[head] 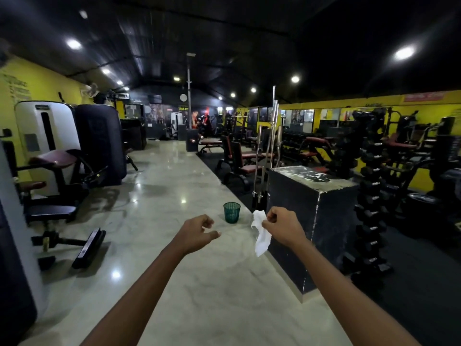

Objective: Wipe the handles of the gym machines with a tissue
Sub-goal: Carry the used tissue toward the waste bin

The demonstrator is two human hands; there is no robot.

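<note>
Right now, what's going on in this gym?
A person stands in the aisle with both arms out. The right hand pinches a white tissue that hangs down; the left hand holds nothing. A green bin stands on the floor ahead. No machine handle is being wiped at this moment.

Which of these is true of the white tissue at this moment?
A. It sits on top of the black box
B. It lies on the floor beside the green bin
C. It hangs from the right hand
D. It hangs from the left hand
C: the tissue dangles from the pinching fingers of the right hand, while the left hand holds nothing.
</note>
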